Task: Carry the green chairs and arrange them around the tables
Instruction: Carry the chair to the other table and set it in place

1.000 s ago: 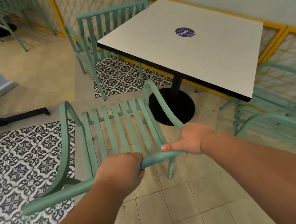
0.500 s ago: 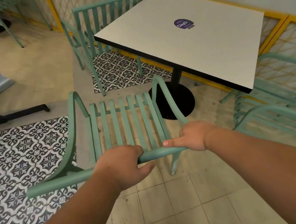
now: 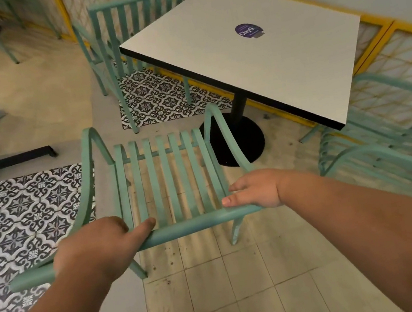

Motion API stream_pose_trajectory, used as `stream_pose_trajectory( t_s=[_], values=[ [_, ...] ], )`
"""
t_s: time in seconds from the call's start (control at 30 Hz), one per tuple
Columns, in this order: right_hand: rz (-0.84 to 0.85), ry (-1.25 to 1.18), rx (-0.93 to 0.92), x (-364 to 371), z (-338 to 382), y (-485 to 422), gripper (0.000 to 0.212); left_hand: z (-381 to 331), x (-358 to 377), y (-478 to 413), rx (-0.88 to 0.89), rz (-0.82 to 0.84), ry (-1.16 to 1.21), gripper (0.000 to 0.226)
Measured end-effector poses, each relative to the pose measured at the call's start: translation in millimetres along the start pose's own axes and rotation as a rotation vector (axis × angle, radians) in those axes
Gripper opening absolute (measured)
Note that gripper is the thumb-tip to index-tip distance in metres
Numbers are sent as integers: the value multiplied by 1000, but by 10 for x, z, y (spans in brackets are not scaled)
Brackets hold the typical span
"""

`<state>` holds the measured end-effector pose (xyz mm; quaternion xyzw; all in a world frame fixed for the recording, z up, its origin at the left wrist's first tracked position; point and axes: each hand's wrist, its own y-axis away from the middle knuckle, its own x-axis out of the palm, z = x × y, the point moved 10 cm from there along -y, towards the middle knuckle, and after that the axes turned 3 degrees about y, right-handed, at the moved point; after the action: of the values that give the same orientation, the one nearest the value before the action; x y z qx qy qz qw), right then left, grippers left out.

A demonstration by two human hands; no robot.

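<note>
- the white table (image 3: 250, 49) stands by the wall, with a second chair (image 3: 128, 14) at its far side.
- our green chair (image 3: 165, 178) sits on the floor facing the table, close to its black base (image 3: 235, 140).
- our left hand (image 3: 98, 248) rests loosely on the top rail, fingers uncurled.
- our right hand (image 3: 256, 191) lies open on the rail, fingers spread.

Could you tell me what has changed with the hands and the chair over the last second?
Both hands have loosened: the left hand and right hand now rest open-fingered on the chair backrest instead of gripping it. The chair has swung squarer to the table. The other chairs stayed put.
</note>
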<state>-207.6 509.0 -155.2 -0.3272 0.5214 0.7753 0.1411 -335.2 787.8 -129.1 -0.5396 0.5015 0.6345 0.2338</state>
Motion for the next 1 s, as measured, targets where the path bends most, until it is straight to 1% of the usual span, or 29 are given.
stream_pose_trajectory(
  t_s=[0.03,0.07,0.17,0.2,0.27,0.33,0.4,0.5,0.6,0.67,0.7,0.8,0.9,1.0],
  values=[
    [-22,-18,-6,-19,-7,13,105,14,16,-12,2,7,-3,71],
    [-53,-22,-7,-42,-13,26,105,26,23,-21,2,12,-1,69],
    [-157,8,-31,-147,13,69,113,9,29,-25,27,28,-14,64],
    [-148,2,-33,-148,3,73,110,-12,37,-22,40,39,-26,60],
    [-60,-39,-12,-102,-39,64,101,-37,34,-28,62,43,-45,57],
    [44,-9,10,-20,-25,54,96,-13,34,-36,70,34,-65,62],
    [74,46,20,31,2,28,94,10,52,-63,72,27,-62,68],
    [58,69,45,30,11,22,101,29,47,-74,49,24,0,70],
    [58,86,52,35,15,12,123,55,16,-89,25,6,50,76],
    [54,78,52,43,12,3,125,62,7,-102,31,1,54,75],
    [53,74,47,50,13,1,120,59,7,-108,42,4,54,74],
    [48,58,37,66,11,-15,91,51,-3,-146,63,2,50,70],
    [43,36,43,82,-5,-35,82,70,-38,-193,65,-13,46,71],
    [40,27,46,101,0,-28,67,84,-41,-248,85,-12,49,73]
  ],
)
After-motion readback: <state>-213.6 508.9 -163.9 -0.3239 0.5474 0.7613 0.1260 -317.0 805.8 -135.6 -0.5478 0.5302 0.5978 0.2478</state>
